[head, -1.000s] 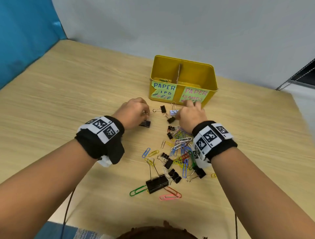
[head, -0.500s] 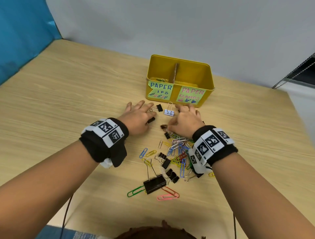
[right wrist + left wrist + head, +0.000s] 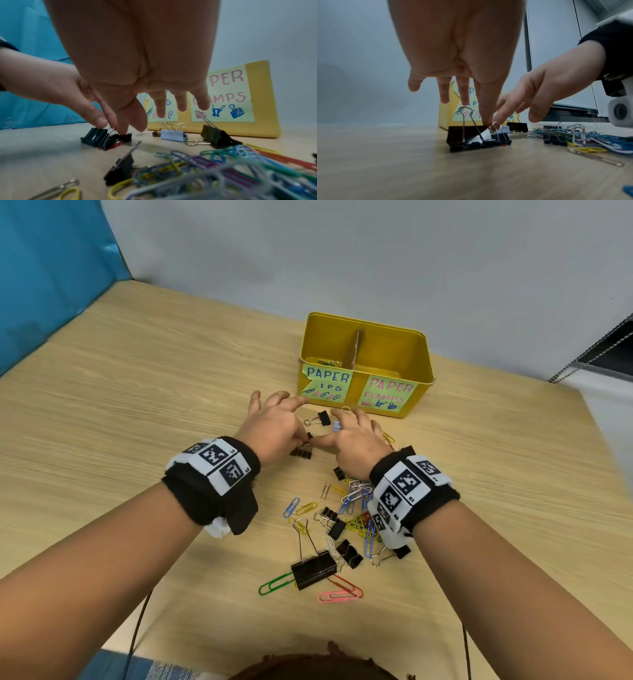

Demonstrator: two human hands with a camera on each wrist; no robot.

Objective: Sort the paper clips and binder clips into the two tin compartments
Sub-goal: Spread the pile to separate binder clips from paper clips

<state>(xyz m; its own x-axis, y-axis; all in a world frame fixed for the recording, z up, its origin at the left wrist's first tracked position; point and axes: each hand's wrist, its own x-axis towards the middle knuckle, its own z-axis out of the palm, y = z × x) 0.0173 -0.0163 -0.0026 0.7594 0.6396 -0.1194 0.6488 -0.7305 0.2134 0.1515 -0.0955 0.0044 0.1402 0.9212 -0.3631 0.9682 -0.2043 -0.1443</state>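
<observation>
The yellow tin (image 3: pixel 424 361) stands at the back with a divider and two labels, "PAPER CLIPS" on the left and "PAPER CLAMPS" on the right. In front of it, my left hand (image 3: pixel 281 422) pinches a black binder clip (image 3: pixel 301 453) (image 3: pixel 464 136) (image 3: pixel 96 136) on the table with thumb and index; its other fingers are spread. My right hand (image 3: pixel 352 440) is beside it with straight fingers, its index tip touching a smaller black clip (image 3: pixel 122 136) next to that one. A light blue binder clip (image 3: pixel 336 426) (image 3: pixel 173 134) lies between the hands and the tin.
A heap of coloured paper clips (image 3: pixel 356 508) mixed with small black binder clips lies under my right wrist. A large black binder clip (image 3: pixel 313 568), a green paper clip (image 3: pixel 274 585) and a pink one (image 3: pixel 339 595) lie nearer me. A few paper clips sit in the tin's left compartment.
My left hand uncurled, spread its fingers, then brought thumb and index down on the black binder clip. My right hand shifted left, its index reaching toward the same spot.
</observation>
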